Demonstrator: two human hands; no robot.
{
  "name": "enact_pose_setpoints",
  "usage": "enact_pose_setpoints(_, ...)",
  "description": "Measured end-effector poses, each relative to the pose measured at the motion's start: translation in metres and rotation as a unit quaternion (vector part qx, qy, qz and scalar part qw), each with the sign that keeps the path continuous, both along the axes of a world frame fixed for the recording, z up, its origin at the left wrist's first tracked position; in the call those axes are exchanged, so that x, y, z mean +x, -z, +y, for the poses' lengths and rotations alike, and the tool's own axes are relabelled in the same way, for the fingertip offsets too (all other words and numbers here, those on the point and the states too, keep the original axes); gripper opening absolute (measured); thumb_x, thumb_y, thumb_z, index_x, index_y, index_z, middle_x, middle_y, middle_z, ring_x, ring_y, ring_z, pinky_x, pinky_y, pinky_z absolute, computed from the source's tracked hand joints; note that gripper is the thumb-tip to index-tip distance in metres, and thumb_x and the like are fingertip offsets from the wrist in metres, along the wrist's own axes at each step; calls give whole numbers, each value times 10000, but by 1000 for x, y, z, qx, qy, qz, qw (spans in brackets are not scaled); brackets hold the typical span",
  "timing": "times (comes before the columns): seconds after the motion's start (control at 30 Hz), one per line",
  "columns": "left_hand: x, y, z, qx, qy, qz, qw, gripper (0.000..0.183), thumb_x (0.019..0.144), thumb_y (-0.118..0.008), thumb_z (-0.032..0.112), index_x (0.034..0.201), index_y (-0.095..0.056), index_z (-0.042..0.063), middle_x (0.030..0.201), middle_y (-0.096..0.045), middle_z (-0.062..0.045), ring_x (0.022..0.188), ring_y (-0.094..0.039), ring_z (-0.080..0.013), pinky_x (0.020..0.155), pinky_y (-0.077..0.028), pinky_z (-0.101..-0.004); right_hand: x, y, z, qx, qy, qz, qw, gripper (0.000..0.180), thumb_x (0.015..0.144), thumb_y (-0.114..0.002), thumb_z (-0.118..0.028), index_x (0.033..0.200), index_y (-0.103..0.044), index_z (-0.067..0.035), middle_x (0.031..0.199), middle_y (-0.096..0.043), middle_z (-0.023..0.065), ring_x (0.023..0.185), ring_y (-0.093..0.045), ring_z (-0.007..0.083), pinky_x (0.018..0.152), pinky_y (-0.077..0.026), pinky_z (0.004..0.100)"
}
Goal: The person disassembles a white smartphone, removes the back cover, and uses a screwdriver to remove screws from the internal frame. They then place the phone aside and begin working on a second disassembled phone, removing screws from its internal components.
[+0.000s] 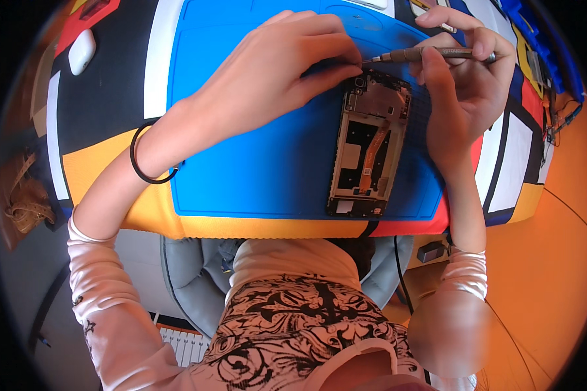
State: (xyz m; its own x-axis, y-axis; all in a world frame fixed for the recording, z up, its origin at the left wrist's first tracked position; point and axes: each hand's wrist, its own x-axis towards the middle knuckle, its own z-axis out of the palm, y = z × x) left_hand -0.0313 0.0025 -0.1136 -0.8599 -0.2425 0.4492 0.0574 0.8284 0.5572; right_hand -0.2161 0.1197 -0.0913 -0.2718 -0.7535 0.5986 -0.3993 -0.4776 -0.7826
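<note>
A smartphone frame [370,146], opened up with an orange ribbon cable [373,159] running down its bay, lies on a blue work mat [254,171]. My right hand [462,88] grips a bronze-coloured precision screwdriver [440,54], held nearly level with its tip pointing left. That tip meets the fingertips of my left hand [298,58], just above the top end of the phone frame. Thumb and index finger of the left hand come together there; whether they pinch the bit or some small part is hidden.
A white earbud case [82,52] and a red tray [94,13] sit at the upper left. Another phone-like part [435,17] lies behind my right hand. Blue plastic racks [543,44] stand at the right edge of the colour-block tablecloth [107,156]. A brown bag [27,195] is at far left.
</note>
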Motion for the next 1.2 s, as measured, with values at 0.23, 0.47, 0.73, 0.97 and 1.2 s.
enact_pose_setpoints(0.23,0,0,-3,55,-17,16,998,111,910,-717,86,1007,-721,31,948,-651,-59,814,-609,-185,705,-489,-273,-6,-6,3,18,8,-24,1000,259,942,-556,-18,1051,-327,-69,1074,-529,149,718,-451,29,660,-390,142)
enact_pose_setpoints(0.47,1,0,-1,70,-52,-19,996,124,904,-734,110,1001,-735,33,940,-661,-56,771,-575,-159,695,-480,-256,-10,2,3,55,-20,-7,998,239,935,-523,13,1036,-325,-77,1075,-531,127,698,-388,23,658,-348,156)
enact_pose_setpoints(0.73,3,1,-4,64,-44,-35,996,128,925,-714,127,1016,-736,40,967,-673,-56,787,-591,-159,706,-488,-256,-13,8,1,49,-38,5,998,233,934,-510,31,1023,-324,-79,1078,-534,122,699,-372,22,661,-331,162)
enact_pose_setpoints(0.97,2,2,-5,60,-44,-39,996,130,934,-703,128,1025,-735,41,976,-676,-58,801,-605,-164,718,-497,-256,-11,8,2,44,-33,26,998,236,932,-509,39,1022,-323,-76,1082,-533,140,687,-369,21,663,-338,156)
enact_pose_setpoints(1.2,-1,2,-2,91,-37,4,995,126,919,-696,131,1002,-724,40,912,-664,-91,806,-632,-230,700,-514,-320,-12,8,1,-7,-48,-15,999,253,941,-527,50,1026,-322,-69,1088,-528,170,691,-389,18,676,-350,148)
